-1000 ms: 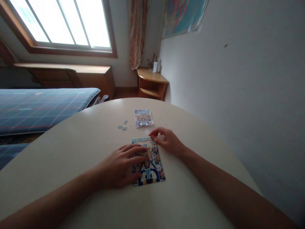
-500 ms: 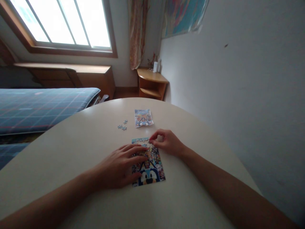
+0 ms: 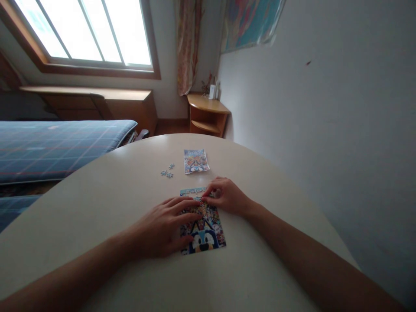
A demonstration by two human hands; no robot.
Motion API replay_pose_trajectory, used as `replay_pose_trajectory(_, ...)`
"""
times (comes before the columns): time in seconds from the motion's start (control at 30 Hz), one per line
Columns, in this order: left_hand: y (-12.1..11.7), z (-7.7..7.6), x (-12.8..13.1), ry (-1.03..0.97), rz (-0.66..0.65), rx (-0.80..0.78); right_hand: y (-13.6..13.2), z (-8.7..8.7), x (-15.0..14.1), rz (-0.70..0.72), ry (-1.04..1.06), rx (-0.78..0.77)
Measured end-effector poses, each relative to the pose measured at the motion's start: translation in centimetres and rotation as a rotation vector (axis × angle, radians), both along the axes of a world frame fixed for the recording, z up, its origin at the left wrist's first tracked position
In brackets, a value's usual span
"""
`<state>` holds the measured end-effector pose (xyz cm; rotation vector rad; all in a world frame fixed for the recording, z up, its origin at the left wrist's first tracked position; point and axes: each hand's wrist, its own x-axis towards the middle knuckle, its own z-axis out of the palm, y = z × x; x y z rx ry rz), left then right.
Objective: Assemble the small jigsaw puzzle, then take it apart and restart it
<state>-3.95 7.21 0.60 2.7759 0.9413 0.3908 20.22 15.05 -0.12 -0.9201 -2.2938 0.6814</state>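
A jigsaw puzzle (image 3: 212, 223) with a blue cartoon dog's face near its lower edge lies flat on the pale table. My left hand (image 3: 165, 223) rests on its left side, fingers spread and open. At the upper right of the puzzle, my right hand (image 3: 229, 196) is closed in a pinch, fingertips down at the picture. A small puzzle piece seems to be between finger and thumb, mostly hidden by them. Along the top, a light blue strip of the puzzle shows, with a pale gap under it. Several loose puzzle pieces (image 3: 169, 175) lie beyond my left hand.
A creased picture sheet (image 3: 196, 162) with the same dog lies beyond the puzzle. The round table (image 3: 107, 199) has a white wall (image 3: 325, 130) on its right. A plaid mattress (image 3: 65, 147) is at the left, and a wooden corner shelf (image 3: 208, 104) stands behind.
My right hand has moved from the puzzle's top right edge inward and slightly nearer, its finger and thumb coming down onto the picture. My left hand has stayed in place.
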Motion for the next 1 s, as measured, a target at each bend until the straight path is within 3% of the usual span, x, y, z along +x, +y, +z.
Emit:
replay_pose_trajectory(0.23, -0.03, 0.24, 0.13, -0.012, 0.000, -0.014, 0.05, -0.21, -0.02, 0.008, 0.006, 0.018)
replay_pose_trajectory(0.47, 0.03, 0.07, 0.04, 0.012, 0.003, -0.022, -0.03, 0.22, 0.04, -0.104, 0.024, 0.036)
replay_pose_trajectory(1.0, 0.05, -0.01, -0.01, 0.004, 0.001, -0.021, -0.21, 0.25, -0.01, -0.085, -0.128, 0.111)
